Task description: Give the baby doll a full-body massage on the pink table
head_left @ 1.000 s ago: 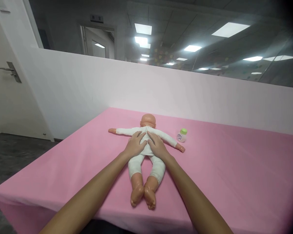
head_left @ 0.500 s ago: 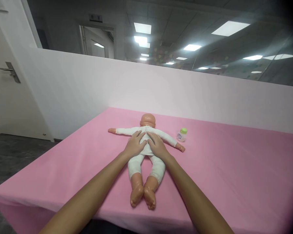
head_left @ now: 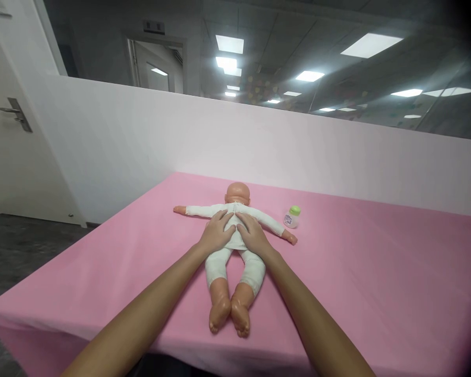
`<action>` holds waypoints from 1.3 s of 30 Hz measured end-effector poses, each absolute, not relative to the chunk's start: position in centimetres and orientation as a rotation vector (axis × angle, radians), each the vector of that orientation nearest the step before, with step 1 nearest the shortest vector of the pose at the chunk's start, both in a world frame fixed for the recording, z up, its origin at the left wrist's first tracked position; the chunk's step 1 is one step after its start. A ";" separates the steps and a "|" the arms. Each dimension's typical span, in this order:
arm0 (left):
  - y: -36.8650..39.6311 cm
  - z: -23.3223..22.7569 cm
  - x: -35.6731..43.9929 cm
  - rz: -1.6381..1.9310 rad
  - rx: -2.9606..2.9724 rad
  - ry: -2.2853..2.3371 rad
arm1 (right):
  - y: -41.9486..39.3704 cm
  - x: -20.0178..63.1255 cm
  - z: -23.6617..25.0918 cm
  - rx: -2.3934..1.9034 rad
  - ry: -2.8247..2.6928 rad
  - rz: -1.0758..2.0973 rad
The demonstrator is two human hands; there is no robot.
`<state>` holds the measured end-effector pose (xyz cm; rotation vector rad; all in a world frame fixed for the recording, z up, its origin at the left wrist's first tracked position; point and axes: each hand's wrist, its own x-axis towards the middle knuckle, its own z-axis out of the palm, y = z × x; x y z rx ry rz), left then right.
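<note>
A baby doll (head_left: pixel 235 242) in a white top and trousers lies face down, arms spread, head towards the wall and bare feet towards me. On the left side of its back rests my left hand (head_left: pixel 217 233), flat with fingers apart. My right hand (head_left: pixel 253 234) lies the same way on the right side, thumbs near each other at the middle of the back. Neither hand grips anything. Beyond the doll's right-hand arm stands a small clear bottle (head_left: pixel 291 218) with a green cap.
A pink cloth (head_left: pixel 361 272) covers the table beneath the doll. Behind it runs a low white wall (head_left: pixel 298 152) with dark glass above, showing ceiling lights. At the left is a door (head_left: pixel 19 152) with a metal handle.
</note>
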<state>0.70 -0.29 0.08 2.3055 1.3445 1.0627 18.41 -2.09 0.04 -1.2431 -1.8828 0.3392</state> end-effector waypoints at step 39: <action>-0.6 0.3 0.7 1.098 2.348 1.315 | -1.2 18.9 -1.2 -1.194 -1.880 0.282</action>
